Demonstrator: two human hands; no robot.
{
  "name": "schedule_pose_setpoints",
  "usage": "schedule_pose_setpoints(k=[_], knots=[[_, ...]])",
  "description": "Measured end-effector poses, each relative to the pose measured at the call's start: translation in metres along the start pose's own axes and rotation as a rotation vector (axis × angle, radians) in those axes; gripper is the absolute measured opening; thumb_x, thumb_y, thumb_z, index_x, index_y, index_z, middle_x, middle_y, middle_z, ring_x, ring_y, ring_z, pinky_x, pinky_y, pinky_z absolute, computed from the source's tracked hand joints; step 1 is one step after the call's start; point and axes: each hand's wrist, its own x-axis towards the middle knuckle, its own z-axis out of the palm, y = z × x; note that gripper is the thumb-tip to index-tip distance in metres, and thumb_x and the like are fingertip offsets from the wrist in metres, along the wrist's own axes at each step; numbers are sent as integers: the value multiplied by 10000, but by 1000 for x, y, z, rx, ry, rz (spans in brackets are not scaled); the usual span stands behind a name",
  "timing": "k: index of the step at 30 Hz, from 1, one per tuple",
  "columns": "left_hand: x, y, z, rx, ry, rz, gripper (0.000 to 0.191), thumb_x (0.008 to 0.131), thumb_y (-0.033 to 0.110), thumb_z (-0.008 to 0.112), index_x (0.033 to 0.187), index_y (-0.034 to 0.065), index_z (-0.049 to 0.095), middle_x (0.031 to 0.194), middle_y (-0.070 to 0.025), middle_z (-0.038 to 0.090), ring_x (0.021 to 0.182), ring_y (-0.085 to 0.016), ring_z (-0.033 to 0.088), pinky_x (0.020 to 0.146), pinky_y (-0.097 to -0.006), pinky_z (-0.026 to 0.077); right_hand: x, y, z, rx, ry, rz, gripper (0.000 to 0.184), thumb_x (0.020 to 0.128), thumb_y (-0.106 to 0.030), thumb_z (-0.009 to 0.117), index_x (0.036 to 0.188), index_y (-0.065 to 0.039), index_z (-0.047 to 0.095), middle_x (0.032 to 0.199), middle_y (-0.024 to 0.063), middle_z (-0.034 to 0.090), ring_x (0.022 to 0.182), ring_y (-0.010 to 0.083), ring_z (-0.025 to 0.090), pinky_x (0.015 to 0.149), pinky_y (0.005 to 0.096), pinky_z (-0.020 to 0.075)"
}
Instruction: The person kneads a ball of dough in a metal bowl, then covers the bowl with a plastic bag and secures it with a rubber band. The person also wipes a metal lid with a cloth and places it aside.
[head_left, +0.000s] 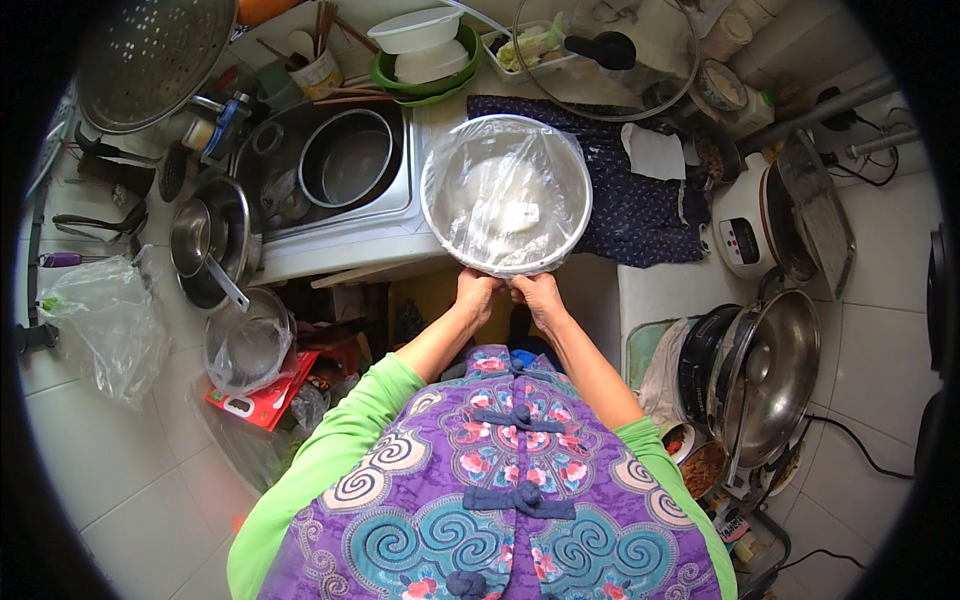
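A round light-coloured basin (429, 196) stands at the counter's front edge, partly on a dark patterned cloth. Clear plastic film (480, 150) is stretched across its mouth and over the rim, with a small white label on it. Under the film lies a pale rounded lump (506, 187) that looks like dough. At the near rim, my left hand (477, 294) and my right hand (538, 295) are almost touching. Both pinch the film's edge just below the rim, where the fingertips are partly hidden.
Left of the basin is a metal sink (412, 172) holding a dark round pan (349, 157). The navy cloth (630, 217) spreads rightward toward a white rice cooker (739, 229). A glass lid (540, 82) stands behind; a steel wok (772, 375) is at right.
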Motion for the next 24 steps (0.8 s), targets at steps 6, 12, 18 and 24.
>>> schedule_pose_setpoints(k=[6,12,18,24], knots=[[-8,11,4,209,11,51,191,654,-58,589,841,-30,563,747,-61,589,591,-134,538,505,-245,410,1,-11,-5,28,-112,120,69,757,-97,555,796,-42,572,657,10,545,554,99,501,509,224,412],[-24,43,16,419,-34,148,93,724,43,588,792,-19,596,705,-48,598,572,-106,530,521,-229,417,-5,-33,6,245,-157,12,85,758,-89,539,809,-36,581,685,7,560,561,80,501,500,206,398],[-40,74,32,583,-90,486,83,762,30,584,814,-34,598,739,-53,612,645,-102,561,594,-225,457,-3,-60,11,221,-195,-80,97,808,-92,528,876,-39,573,745,-6,564,610,71,507,564,197,418],[-37,90,45,863,-113,927,95,742,8,581,832,-14,601,755,-123,592,643,-215,586,580,-274,456,0,-74,16,203,-189,-161,107,815,-88,532,888,-34,587,756,-10,574,622,65,512,587,191,421]])
